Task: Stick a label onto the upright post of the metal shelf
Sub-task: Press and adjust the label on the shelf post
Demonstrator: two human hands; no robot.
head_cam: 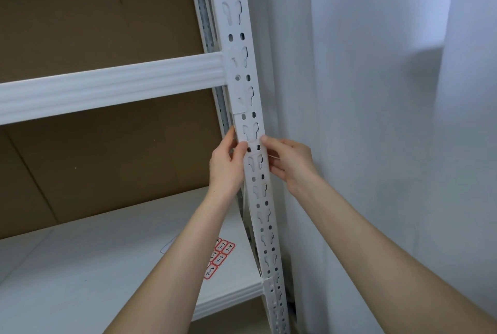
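Left hand [226, 167] and right hand [293, 164] pinch the upright post [240, 64], where thumbs should probably rub the label [238, 129] flat.

The light is soft and even, with a cool bluish tint on the white wall [376, 118]. Shadows are weak and have soft edges: a pale darker patch lies on the wall at the upper right, and a grey band runs just beside the upright post [242, 83]. The cardboard [94, 24] behind the shelf is dim and brown, darkest toward the top left corner. The painted metal looks matt. The wide lens bends the post into a bow and tilts the shelf beam [107, 86]. Detail is a little soft everywhere, and the forearms [172, 266] at the bottom edge look stretched and smeared.
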